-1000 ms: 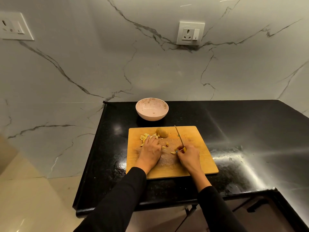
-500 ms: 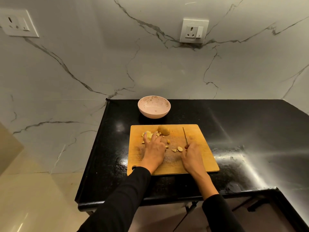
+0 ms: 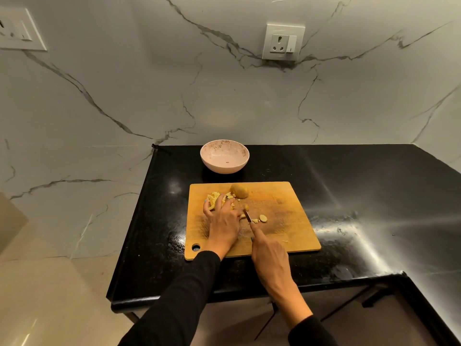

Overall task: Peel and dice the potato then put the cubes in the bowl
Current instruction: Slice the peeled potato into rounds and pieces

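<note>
Now left hand point(image 3: 223, 221) fingers flat on potato pieces point(image 3: 217, 198), right hand point(image 3: 268, 255) fingers gripping knife point(image 3: 247, 216), cutting board point(image 3: 287, 221).

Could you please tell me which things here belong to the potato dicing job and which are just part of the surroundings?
Belonging to the job:
potato
cut pieces
knife, held in the right hand
left hand
board
bowl

Just surroundings:
counter
wall socket
second socket

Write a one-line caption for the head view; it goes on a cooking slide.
Right hand works a knife among potato pieces on the cutting board; left hand steadies, bowl empty.
</note>
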